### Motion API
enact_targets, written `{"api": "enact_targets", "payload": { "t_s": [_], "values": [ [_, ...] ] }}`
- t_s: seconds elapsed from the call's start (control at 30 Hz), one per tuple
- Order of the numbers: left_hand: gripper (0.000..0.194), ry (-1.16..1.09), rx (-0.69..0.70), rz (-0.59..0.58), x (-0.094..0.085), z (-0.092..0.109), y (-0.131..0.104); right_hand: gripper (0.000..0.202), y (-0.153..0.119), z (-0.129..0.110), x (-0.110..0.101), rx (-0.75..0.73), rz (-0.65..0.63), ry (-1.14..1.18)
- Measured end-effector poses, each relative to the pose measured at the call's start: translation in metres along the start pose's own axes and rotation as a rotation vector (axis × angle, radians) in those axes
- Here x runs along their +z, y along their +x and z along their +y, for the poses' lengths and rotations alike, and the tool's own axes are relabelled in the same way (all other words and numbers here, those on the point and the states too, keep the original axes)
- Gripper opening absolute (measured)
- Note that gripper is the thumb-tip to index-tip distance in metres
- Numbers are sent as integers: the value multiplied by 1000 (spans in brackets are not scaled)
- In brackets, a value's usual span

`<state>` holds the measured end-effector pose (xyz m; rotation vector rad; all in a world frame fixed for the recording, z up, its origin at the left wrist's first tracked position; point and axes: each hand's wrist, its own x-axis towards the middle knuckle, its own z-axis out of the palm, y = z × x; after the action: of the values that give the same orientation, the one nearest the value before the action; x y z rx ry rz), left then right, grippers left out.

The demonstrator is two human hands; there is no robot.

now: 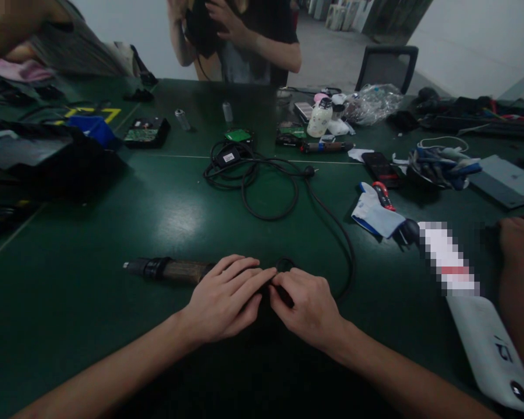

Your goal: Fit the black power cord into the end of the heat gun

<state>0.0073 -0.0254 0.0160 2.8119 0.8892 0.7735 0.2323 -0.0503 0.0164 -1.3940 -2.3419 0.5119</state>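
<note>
A pen-shaped electric screwdriver [183,271] with a brown grip lies across the green table, its metal tip pointing left. Over its rear part rests my left hand [229,297], fingers together on top and thumb on the near side, closed around it. My right hand [308,305] is closed in a pinch at the tool's back end, touching the left fingertips. Into the right hand from behind runs a black cable [351,250]; its end is hidden by the fingers. A small dark round part [283,265] shows just beyond the fingertips.
Beyond the hands the cable coils [271,216] around a black box with a white label [228,157]. To the right are a white-blue glove [375,212], a black phone-like device [381,169] and a white device [489,343]. Another person [248,43] stands across the table.
</note>
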Motion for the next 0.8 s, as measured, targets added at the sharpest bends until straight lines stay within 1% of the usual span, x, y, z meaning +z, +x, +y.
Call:
{"api": "enact_targets", "payload": {
  "t_s": [0.1, 0.2, 0.37, 0.53, 0.8],
  "values": [
    [56, -11, 24, -30, 0, 0, -1, 12, -1, 1, 1, -1, -2, 10],
    [55, -16, -2, -20, 0, -1, -2, 14, -1, 1, 1, 15, -6, 8],
    [56, 6, 13, -35, 0, -1, 0, 10, 0, 0, 2, 4, 15, -5],
    [53, 14, -1, -19, 0, 0, 2, 16, -1, 1, 4, 1, 28, -55],
    [49, 4, 4, -22, -2, 1, 2, 16, 0, 1, 4, 10, 25, -52]
  ]
}}
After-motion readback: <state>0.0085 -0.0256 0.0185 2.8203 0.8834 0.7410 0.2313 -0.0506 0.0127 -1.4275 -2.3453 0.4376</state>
